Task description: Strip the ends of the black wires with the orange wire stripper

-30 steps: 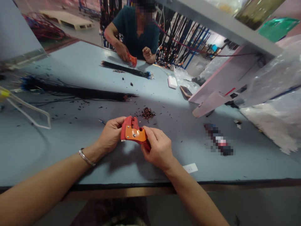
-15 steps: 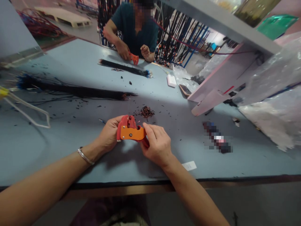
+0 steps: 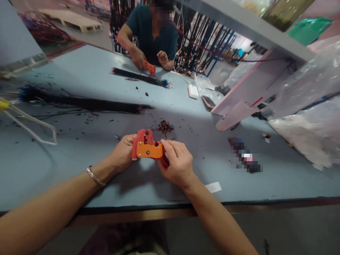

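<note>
My right hand point(image 3: 178, 163) is wrapped round the handles of a red and orange wire stripper point(image 3: 150, 150), whose head points left. Against the stripper's jaw end, my left hand point(image 3: 122, 153) is closed, its fingertips partly hidden behind the tool. A thin wire point(image 3: 117, 137) with a pale tip pokes out beyond the back of my left hand; most of its length is out of sight. Just past the stripper lies a small heap of dark and coppery insulation scraps point(image 3: 165, 127). Farther left, a long bundle of black wires point(image 3: 87, 103) rests on the table.
Opposite, a person point(image 3: 152, 39) holds another red stripper point(image 3: 150, 68) by a second wire bundle point(image 3: 140, 77). A bent white wire frame point(image 3: 34, 124) stands left. A white box point(image 3: 193, 91), a phone point(image 3: 208, 102) and a slanted shelf support point(image 3: 244, 88) are right.
The wire tip behind my left hand has shifted slightly right, towards the stripper. Both hands and the stripper stay nearly in place.
</note>
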The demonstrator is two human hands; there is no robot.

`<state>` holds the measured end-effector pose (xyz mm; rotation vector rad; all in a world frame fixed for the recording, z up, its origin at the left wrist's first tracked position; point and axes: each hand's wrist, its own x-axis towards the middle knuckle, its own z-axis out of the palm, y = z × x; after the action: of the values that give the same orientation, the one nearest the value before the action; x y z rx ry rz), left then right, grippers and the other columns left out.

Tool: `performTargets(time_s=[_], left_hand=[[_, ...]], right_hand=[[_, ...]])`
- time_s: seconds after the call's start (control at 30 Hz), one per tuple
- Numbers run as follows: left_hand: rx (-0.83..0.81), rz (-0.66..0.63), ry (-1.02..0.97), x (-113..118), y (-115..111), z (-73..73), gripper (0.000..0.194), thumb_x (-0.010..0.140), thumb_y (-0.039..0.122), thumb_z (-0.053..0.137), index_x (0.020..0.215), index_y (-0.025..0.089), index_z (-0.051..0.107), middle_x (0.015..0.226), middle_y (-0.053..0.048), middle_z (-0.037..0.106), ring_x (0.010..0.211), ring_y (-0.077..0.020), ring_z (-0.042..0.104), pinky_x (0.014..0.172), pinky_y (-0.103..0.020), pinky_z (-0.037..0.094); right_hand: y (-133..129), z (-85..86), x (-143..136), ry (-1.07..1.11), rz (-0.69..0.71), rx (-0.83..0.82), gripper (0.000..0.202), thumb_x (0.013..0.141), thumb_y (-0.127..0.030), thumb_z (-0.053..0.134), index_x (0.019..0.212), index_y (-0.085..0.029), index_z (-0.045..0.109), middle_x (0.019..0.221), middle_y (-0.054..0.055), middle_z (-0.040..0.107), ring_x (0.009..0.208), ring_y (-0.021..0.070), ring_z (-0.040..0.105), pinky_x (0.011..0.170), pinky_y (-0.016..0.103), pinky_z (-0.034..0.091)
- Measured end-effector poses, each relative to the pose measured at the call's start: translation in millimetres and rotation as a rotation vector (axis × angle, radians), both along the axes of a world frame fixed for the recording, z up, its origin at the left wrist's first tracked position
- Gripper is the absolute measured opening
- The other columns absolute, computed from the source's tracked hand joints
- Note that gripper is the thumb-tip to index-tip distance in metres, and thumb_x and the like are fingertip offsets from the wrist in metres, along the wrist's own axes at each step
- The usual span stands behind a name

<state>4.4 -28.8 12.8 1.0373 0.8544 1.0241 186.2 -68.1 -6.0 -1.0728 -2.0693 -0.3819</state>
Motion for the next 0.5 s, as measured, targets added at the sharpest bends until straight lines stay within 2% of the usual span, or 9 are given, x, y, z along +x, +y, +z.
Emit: performTargets(time_s=[0.2, 0.5], left_hand=[[-0.029, -0.005, 0.041, 0.6, -0.9, 9.1, 0.028, 0.049, 0.033, 0.088, 0.067, 0.015, 0.075, 0.067, -0.004, 0.073, 0.061, -0.0163, 0.065, 0.061, -0.025, 0.054], [-0.063, -0.036, 0.018, 0.7, -3.1, 11.4, 0.028, 0.046, 0.031, 0.087, 0.064, 0.015, 0.074, 0.064, -0.003, 0.071, 0.059, -0.0151, 0.063, 0.057, -0.022, 0.052]], right_hand=[[-1.7, 3.0, 0.5, -0.015, -0.005, 0.033, 0.038, 0.082, -0.018, 0.058, 0.119, -0.008, 0.058, 0.103, 0.016, 0.069, 0.095, 0.0265, 0.064, 0.081, 0.04, 0.052], [-4.0, 7.4, -0.6, -0.044, 0.02, 0.038, 0.029, 0.085, -0.02, 0.054, 0.11, -0.005, 0.06, 0.097, 0.017, 0.067, 0.09, 0.0263, 0.062, 0.079, 0.04, 0.05]])
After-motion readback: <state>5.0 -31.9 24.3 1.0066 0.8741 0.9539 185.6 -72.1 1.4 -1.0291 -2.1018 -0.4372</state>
